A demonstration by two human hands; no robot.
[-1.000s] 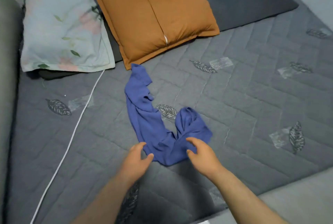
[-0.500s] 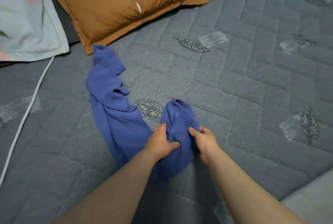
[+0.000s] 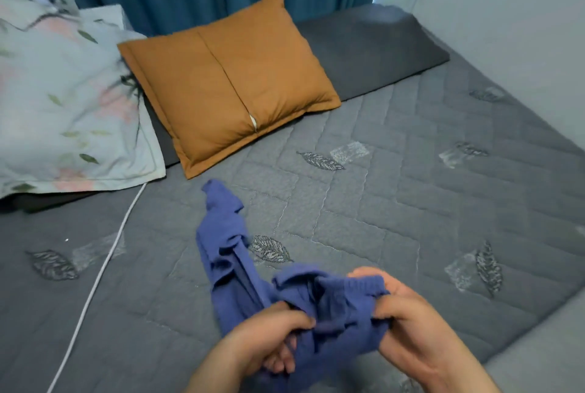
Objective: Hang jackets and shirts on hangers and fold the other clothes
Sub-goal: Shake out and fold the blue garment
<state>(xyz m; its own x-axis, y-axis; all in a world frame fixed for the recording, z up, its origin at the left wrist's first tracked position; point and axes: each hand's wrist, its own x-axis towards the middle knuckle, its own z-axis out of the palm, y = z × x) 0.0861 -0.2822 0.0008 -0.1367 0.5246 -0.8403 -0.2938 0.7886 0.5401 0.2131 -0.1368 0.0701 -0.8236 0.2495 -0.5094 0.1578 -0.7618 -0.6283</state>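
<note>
Bed [image 3: 411, 202]: grey quilted cover with a leaf pattern, filling most of the view. It serves as the work surface. For a clean fold, the garment is best laid out flat on the open stretch of quilt ahead of the hands.

Orange cushion [image 3: 228, 85] and floral pillow [image 3: 63, 92]: at the head of the bed, well apart from the hands. Both are out of the way of the fold.

Blue garment [image 3: 228, 244]: soft knit, bunched. Its far end trails on the bed toward the cushion; its near end is lifted in both hands. A gathered band shows at the near edge, so it is probably a waistband, which would make this an item to fold, not hang. Advice: find both ends of that band, draw it taut, shake the legs or body straight, then lay it flat before folding.

White cord [image 3: 95, 272]: runs across the bed left of the garment; keep the cloth off it.

Left hand [image 3: 269, 339]: grip closed, fingers curled round a bunch of the fabric.

Right hand [image 3: 408, 313]: grip closed, thumb and fingers pinching the band edge.

Not determinable: the garment's type and full shape, as folds hide its outline; its lowest part is cut off by the frame. No hangers or other clothes are in view.
</note>
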